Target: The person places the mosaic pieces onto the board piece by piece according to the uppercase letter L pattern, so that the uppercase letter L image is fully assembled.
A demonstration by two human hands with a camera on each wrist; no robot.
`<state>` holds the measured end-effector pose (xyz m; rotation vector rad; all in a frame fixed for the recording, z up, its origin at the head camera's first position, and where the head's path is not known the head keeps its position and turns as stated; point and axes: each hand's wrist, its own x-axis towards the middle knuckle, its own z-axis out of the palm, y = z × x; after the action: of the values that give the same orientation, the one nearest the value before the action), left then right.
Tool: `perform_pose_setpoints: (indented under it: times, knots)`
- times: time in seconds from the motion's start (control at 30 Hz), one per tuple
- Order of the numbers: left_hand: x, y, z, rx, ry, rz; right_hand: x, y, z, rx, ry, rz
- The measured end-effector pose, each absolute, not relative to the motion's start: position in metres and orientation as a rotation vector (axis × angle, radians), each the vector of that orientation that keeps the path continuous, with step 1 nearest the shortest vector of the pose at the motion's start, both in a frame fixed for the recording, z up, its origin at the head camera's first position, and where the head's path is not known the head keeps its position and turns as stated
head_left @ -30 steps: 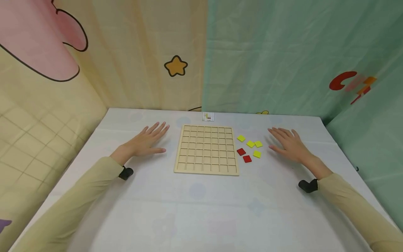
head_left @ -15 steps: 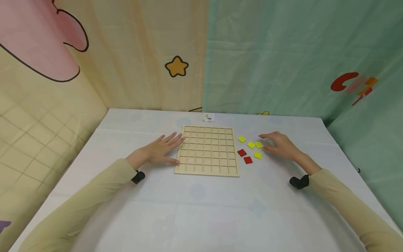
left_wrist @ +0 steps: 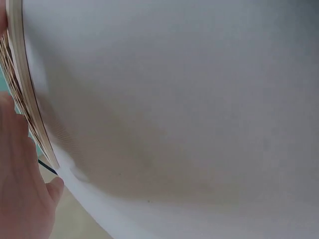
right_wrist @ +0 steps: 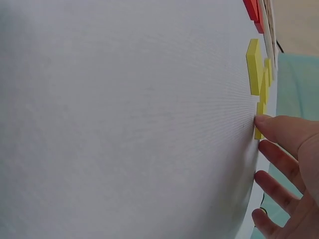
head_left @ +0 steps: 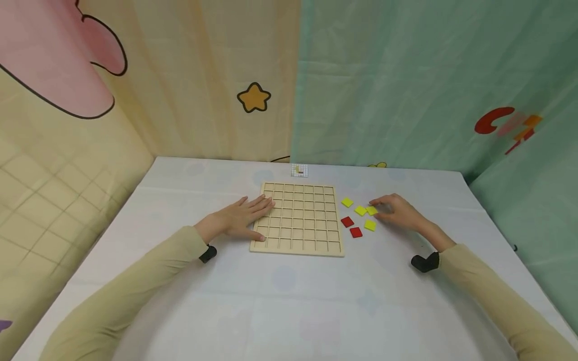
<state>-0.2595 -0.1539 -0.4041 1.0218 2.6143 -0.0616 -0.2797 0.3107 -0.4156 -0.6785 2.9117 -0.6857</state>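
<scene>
My left hand (head_left: 241, 219) rests with fingers spread on the left edge of a pale wooden grid board (head_left: 301, 220); in the left wrist view part of the hand (left_wrist: 22, 174) shows beside the board's edge (left_wrist: 27, 84). Right of the board, my right hand (head_left: 399, 213) pinches a yellow square tile (head_left: 372, 210) between thumb and forefinger, the tile still at table level. In the right wrist view the thumb (right_wrist: 279, 128) is against that tile, and the other fingers are bent near the cloth. Other yellow tiles (head_left: 347, 202) and two red tiles (head_left: 347, 221) lie between board and hand.
A small card (head_left: 299, 170) printed with a coloured grid lies behind the board. The table (head_left: 289, 306) has a white cloth. Printed curtains (head_left: 384, 80) hang along its back and sides. A black wrist strap piece (head_left: 425, 262) sticks out below the right sleeve.
My left hand has moved right from the tablecloth onto the board's left edge. My right hand has moved left to the tiles, and its thumb and forefinger have closed on a yellow one.
</scene>
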Motion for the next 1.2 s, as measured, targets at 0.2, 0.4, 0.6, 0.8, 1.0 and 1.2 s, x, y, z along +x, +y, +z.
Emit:
perform_pose_setpoints:
  times: [0.2,0.4,0.6,0.8,1.0,1.2]
  knots:
    - [-0.258,-0.1523,-0.4033,0.973,2.581,-0.057,-0.2793,0.3112,-0.4151,-0.685,2.911,-0.696]
    - [-0.2574,-0.1515,-0.406,0.974,2.579,-0.03,-0.2786,0.3122,-0.4144,-0.707,2.925,-0.7]
    - [-0.2568,-0.1528,-0.407,0.978,2.595,-0.02,-0.2806,0.3123,-0.4142,-0.716,2.945,-0.692]
    - [-0.256,-0.1543,-0.4071,0.991,2.597,-0.027,-0.2814,0.3124,-0.4132,-0.667,2.963,-0.673]
    - [-0.2545,-0.1557,-0.4098,1.012,2.596,-0.02,-0.2804,0.3126,-0.4134,-0.655,2.965,-0.683]
    - [-0.2518,-0.1554,-0.4083,1.036,2.61,-0.048,-0.2792,0.3127,-0.4138,-0.66,2.963,-0.676]
